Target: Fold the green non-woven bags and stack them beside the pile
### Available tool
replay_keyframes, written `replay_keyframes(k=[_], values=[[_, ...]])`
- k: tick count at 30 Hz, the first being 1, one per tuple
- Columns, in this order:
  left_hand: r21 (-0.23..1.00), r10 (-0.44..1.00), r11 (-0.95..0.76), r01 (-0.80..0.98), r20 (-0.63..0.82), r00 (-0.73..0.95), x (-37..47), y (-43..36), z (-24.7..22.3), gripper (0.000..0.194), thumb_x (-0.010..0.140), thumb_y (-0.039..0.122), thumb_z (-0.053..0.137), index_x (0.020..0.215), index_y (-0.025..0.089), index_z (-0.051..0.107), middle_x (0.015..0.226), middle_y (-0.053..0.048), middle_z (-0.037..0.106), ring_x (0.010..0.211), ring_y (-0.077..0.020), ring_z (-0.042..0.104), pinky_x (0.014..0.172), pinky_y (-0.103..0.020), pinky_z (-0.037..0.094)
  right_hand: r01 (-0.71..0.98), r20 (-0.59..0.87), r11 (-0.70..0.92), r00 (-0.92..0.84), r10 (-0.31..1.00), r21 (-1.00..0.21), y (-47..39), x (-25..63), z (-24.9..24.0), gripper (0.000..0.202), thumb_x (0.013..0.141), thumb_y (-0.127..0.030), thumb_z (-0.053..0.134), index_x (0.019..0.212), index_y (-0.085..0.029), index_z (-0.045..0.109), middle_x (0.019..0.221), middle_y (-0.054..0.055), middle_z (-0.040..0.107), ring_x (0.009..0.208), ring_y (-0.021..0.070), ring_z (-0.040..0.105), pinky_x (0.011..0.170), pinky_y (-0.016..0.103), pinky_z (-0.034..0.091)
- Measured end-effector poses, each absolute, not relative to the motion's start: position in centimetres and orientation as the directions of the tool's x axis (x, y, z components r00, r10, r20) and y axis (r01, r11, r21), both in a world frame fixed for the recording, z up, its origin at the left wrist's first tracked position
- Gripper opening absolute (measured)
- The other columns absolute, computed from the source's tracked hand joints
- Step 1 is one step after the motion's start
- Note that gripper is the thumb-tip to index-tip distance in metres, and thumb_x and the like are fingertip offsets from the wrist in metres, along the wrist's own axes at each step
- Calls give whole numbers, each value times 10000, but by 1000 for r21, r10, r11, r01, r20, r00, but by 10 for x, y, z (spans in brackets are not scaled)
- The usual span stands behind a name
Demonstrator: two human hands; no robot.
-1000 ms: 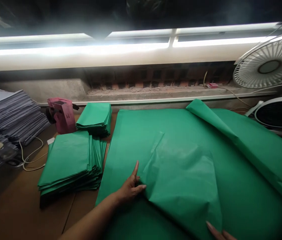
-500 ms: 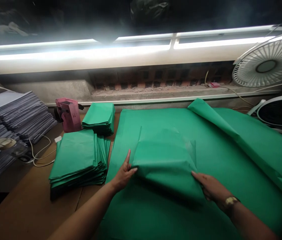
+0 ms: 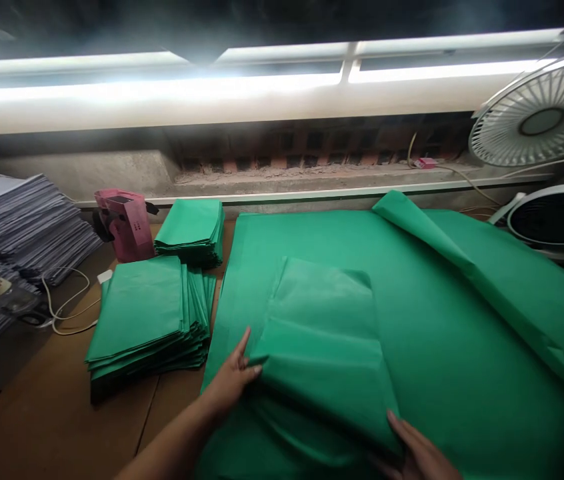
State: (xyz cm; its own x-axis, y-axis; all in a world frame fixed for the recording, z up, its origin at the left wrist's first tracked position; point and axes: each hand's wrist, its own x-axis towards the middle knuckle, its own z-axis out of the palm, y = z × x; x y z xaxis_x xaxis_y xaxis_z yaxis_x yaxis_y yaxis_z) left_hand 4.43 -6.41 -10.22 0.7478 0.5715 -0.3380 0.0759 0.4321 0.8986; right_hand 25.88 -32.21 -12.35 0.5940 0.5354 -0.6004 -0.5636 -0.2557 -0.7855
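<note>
A green sheet (image 3: 325, 340), creased across its middle, lies over the large green sheets (image 3: 422, 307) on the table; whether it is paper or plastic I cannot tell. My left hand (image 3: 232, 377) pinches its left edge between thumb and fingers, the index finger pointing away from me. At the lower right, my right hand (image 3: 415, 447) grips the right edge, its thumb side on top and the other fingers partly hidden beneath. The near part of the sheet bulges up between both hands.
Left of the large sheets sit a stack of folded green pieces (image 3: 139, 307) and a smaller green stack (image 3: 192, 227). Beside them are a pink box (image 3: 129, 227), a white cable (image 3: 69, 330) and piled grey-white sheets (image 3: 27, 213). A fan (image 3: 539, 120) stands at the right.
Both hands have moved toward me, drawing the creased green sheet nearer, and its far part now lies flatter. The right hand has dropped toward the bottom edge of the view.
</note>
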Motion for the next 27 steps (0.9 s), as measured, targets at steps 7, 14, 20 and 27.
replay_keyframes(k=[7,14,20,27], values=[[977,647,160,-142,5,763,85,-19,-91,884,815,330,637,1460,277,35,1028,-67,629,1002,-207,555,948,-433,380,-398,-642,-507,533,551,-765,-242,331,-42,356,784,-342,682,1034,-169,496,960,64,627,666,211,656,358,219,475],[992,629,-123,21,62,775,63,-39,-131,854,811,373,566,1469,264,32,1416,-56,394,1309,-262,345,1119,-435,199,-616,-707,-381,457,539,-689,-261,319,-86,224,815,-176,643,976,-163,487,882,4,612,745,161,646,653,337,596],[971,664,-183,156,5,748,60,-51,-136,812,850,334,491,1470,202,-15,1229,-96,551,1138,-250,514,1011,-408,365,-526,-732,-510,511,451,-681,-267,315,-98,282,824,-277,644,1004,-180,451,807,-5,563,639,191,655,397,224,505],[759,763,-434,485,24,645,65,-30,-111,669,908,374,377,1471,160,86,681,-5,575,675,-202,543,706,-341,435,-428,-716,-586,530,454,-688,-258,314,-95,168,892,-300,535,943,-166,449,736,-21,513,502,128,611,325,168,408]])
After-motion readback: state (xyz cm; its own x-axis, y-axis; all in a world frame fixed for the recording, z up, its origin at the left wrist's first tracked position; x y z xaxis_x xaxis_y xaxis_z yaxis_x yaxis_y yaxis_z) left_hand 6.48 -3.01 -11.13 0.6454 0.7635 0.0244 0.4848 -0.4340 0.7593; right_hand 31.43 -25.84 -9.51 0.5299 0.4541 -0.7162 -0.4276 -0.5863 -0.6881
